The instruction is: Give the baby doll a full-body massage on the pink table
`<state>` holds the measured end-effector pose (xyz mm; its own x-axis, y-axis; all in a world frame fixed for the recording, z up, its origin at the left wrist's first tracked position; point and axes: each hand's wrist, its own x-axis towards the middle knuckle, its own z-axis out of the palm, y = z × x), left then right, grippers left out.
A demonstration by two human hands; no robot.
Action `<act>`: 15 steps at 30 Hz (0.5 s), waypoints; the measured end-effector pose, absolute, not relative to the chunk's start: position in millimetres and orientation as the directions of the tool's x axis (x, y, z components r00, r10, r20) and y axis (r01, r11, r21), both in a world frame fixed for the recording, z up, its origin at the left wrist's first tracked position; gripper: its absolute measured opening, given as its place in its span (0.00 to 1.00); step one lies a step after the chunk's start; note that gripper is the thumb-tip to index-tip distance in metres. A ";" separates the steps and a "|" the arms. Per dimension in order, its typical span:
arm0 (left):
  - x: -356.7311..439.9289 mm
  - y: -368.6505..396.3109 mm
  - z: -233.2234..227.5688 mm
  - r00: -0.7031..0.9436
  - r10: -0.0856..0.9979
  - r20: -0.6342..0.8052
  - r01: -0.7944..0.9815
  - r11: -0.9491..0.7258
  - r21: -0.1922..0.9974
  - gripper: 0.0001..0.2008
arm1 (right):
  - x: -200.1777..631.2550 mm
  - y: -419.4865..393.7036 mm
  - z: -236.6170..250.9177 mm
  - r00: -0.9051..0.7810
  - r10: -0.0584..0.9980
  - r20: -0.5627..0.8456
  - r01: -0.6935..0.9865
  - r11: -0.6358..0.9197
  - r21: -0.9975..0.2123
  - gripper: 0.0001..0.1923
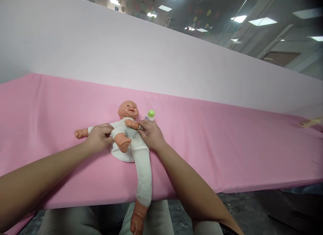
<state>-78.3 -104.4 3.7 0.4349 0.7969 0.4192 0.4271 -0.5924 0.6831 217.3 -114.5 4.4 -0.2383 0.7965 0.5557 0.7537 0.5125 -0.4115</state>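
Both hands gripping the doll on the pink sheet: left hand at its side, right hand at its arm (green-capped bottle just behind).

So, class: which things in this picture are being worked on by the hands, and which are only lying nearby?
In hand:
- doll in a white garment, lying on its back
- left hand at the doll's side
- right hand at the doll's other side

Lying about:
- green-capped bottle beside the doll's head
- pink cloth
- pale object at far right, unclear

A green-capped bottle on the pink sheet, a wooden piece far right.
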 end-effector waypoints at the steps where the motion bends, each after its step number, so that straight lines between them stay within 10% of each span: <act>1: -78.3 -104.1 3.8 0.436 0.795 0.422 0.425 -0.595 0.682 0.05 | 214.8 -115.0 4.7 -0.267 0.791 0.550 0.764 0.522 -0.380 0.19; 10: -80.5 -131.2 16.8 0.563 0.442 0.698 0.210 -0.894 0.396 0.06 | 266.2 -102.5 4.5 0.261 0.895 0.361 0.730 0.062 -0.681 0.41; 15: -75.9 -150.5 20.3 0.655 0.281 0.702 0.001 -0.929 0.371 0.12 | 293.8 -89.6 -5.4 0.372 0.924 0.082 0.723 -0.233 -0.650 0.47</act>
<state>-75.9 -150.5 20.3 0.6546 0.2811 0.7017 0.0010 -0.9286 0.3711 293.8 -89.6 -5.4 0.3725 0.9244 0.0823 0.7228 -0.2333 -0.6505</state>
